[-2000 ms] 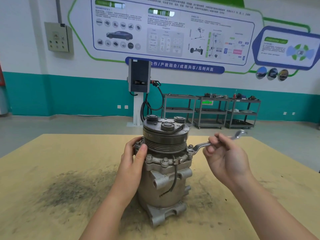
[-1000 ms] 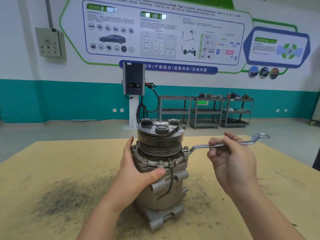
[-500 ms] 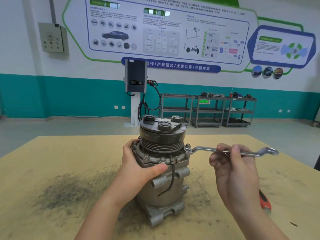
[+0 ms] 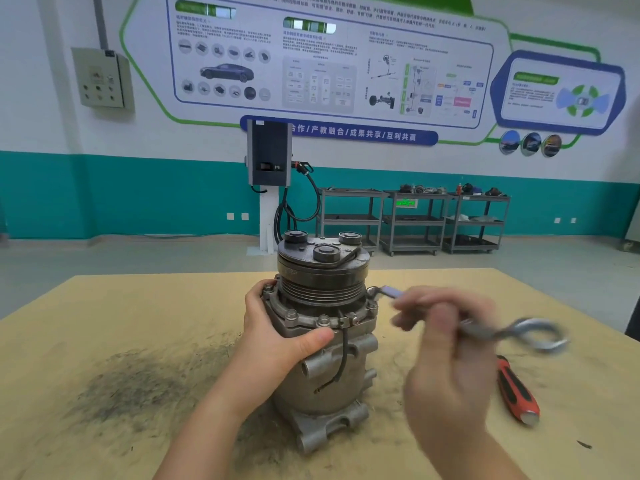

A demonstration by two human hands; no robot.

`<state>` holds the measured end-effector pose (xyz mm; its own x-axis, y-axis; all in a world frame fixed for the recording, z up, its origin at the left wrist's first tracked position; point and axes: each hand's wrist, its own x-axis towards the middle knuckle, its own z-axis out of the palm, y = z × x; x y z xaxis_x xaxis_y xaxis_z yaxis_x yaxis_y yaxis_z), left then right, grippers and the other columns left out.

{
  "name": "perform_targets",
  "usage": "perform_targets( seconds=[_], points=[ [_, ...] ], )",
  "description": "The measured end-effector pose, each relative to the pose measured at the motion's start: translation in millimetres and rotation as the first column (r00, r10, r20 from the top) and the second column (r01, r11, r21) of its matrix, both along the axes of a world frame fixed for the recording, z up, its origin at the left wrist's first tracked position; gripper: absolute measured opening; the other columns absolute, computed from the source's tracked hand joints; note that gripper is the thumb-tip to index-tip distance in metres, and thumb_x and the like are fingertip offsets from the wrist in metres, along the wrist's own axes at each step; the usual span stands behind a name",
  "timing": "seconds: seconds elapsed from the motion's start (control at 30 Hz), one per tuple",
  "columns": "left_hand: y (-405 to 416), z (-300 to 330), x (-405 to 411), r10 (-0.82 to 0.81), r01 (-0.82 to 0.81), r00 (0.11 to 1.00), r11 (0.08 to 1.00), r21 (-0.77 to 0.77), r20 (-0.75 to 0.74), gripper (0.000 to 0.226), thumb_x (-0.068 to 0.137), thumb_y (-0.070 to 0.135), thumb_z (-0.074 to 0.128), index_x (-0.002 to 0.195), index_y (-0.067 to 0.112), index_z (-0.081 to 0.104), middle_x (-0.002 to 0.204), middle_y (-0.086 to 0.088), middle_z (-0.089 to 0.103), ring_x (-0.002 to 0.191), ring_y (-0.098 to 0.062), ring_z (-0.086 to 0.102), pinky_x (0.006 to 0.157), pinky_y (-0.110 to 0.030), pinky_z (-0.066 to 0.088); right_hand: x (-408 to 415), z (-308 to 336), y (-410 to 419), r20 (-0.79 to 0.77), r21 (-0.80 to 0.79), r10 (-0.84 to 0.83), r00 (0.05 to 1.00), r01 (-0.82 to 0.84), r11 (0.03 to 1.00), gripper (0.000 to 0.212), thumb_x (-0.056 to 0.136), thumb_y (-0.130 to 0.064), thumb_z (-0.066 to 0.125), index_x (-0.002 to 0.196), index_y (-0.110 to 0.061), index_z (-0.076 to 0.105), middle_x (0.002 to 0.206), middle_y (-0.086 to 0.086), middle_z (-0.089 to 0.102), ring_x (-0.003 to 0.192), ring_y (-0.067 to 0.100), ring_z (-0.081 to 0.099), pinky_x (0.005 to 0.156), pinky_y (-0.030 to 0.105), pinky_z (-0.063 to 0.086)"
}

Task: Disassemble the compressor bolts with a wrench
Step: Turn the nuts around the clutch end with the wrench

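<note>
Left hand (image 4: pixel 277 336) gripping compressor (image 4: pixel 323 341) flange, thumb across front; right hand (image 4: pixel 446 348), blurred, curled round wrench (image 4: pixel 512 332) seated on right-side bolt (image 4: pixel 372 293); red-handled tool (image 4: pixel 516 389) right of compressor

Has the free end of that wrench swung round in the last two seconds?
Yes. With its head on a bolt at the compressor's right flange, the wrench handle has swung from pointing away toward the far table edge round toward the person, right hand gripping it.
</note>
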<state>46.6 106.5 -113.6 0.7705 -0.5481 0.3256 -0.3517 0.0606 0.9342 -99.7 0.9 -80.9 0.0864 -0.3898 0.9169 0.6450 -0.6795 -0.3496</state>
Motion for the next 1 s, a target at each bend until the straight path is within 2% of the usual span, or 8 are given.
perform_targets(
  seconds=[0.07, 0.17, 0.3, 0.43, 0.53, 0.67, 0.8, 1.0],
  points=[
    [0, 1, -1, 0.007, -0.007, 1.000, 1.000, -0.008, 0.000, 0.087, 0.036, 0.068, 0.079, 0.103, 0.073, 0.023, 0.121, 0.027, 0.053, 0.107, 0.007, 0.058, 0.079, -0.010, 0.042, -3, 16, -16, 0.081, 0.291, 0.119, 0.990, -0.138, 0.947, 0.014, 0.099, -0.023, 0.038, 0.091, -0.022, 0.049, 0.074, 0.003, 0.064, 0.061, 0.020, 0.056, 0.060, 0.030, 0.047],
    [0, 2, -1, 0.002, -0.001, 1.000, 0.999, -0.044, 0.016, 0.087, 0.040, 0.062, 0.079, 0.108, 0.068, 0.026, 0.116, 0.026, 0.058, 0.099, 0.016, 0.058, 0.069, -0.003, 0.045, 3, 27, -47, 0.134, 0.629, 0.362, 0.922, -0.362, 0.688, 0.019, 0.098, -0.007, 0.032, 0.087, -0.014, 0.046, 0.059, 0.004, 0.059, 0.048, 0.017, 0.049, 0.049, 0.024, 0.041],
    [6, 3, 3, -0.042, 0.044, 0.998, 0.997, -0.060, 0.041, 0.113, 0.046, 0.057, 0.078, 0.144, 0.043, 0.025, 0.130, 0.020, 0.056, 0.113, 0.007, 0.058, 0.092, -0.013, 0.046, 20, 25, -69, 0.175, 0.793, 0.572, 0.802, -0.459, 0.401, 0.022, 0.097, -0.007, 0.032, 0.081, -0.012, 0.046, 0.058, 0.006, 0.050, 0.047, 0.018, 0.040, 0.051, 0.026, 0.032],
    [10, 7, 3, -0.082, 0.082, 0.996, 0.997, -0.002, 0.022, 0.133, 0.046, 0.061, 0.078, 0.154, 0.045, 0.002, 0.142, 0.021, 0.044, 0.127, -0.002, 0.049, 0.109, -0.031, 0.037, 28, 21, -77, 0.160, 0.821, 0.677, 0.718, -0.478, 0.313, 0.021, 0.096, -0.007, 0.032, 0.078, -0.012, 0.042, 0.057, 0.003, 0.047, 0.043, 0.015, 0.038, 0.047, 0.024, 0.033],
    [9, 7, 3, -0.090, 0.090, 0.996, 0.996, 0.002, 0.013, 0.132, 0.047, 0.062, 0.078, 0.153, 0.047, 0.001, 0.138, 0.026, 0.046, 0.123, 0.003, 0.050, 0.105, -0.027, 0.037, 28, 12, -75, 0.159, 0.790, 0.637, 0.754, -0.484, 0.376, 0.024, 0.100, -0.008, 0.031, 0.082, -0.013, 0.045, 0.060, 0.002, 0.051, 0.046, 0.016, 0.043, 0.048, 0.024, 0.037],
    [7, 2, 7, -0.095, 0.096, 0.995, 0.995, -0.032, 0.010, 0.084, 0.050, 0.059, 0.078, 0.119, 0.067, 0.031, 0.109, 0.039, 0.061, 0.104, 0.012, 0.060, 0.086, -0.016, 0.048, 28, -4, -51, 0.129, 0.655, 0.300, 0.945, -0.308, 0.690, 0.023, 0.105, -0.014, 0.030, 0.087, -0.016, 0.045, 0.064, -0.002, 0.059, 0.048, 0.015, 0.048, 0.049, 0.023, 0.041],
    [7, -2, 12, -0.063, 0.064, 0.998, 0.996, -0.070, 0.011, 0.077, 0.048, 0.058, 0.079, 0.112, 0.065, 0.036, 0.107, 0.039, 0.061, 0.101, 0.011, 0.062, 0.085, -0.017, 0.045, 26, -14, -28, 0.238, 0.408, 0.060, 0.970, -0.156, 0.900, 0.012, 0.101, -0.021, 0.034, 0.092, -0.021, 0.042, 0.069, -0.001, 0.063, 0.054, 0.019, 0.050, 0.055, 0.025, 0.042],
    [6, -5, 13, -0.042, 0.044, 0.999, 0.996, -0.072, 0.033, 0.076, 0.050, 0.058, 0.079, 0.114, 0.063, 0.037, 0.110, 0.040, 0.060, 0.104, 0.012, 0.060, 0.086, -0.016, 0.046, 25, -34, -1, 0.110, -0.163, 0.044, 0.993, -0.026, 0.986, 0.012, 0.105, -0.032, 0.038, 0.099, -0.029, 0.048, 0.089, -0.006, 0.059, 0.077, 0.014, 0.057, 0.069, 0.025, 0.045]
  ],
)
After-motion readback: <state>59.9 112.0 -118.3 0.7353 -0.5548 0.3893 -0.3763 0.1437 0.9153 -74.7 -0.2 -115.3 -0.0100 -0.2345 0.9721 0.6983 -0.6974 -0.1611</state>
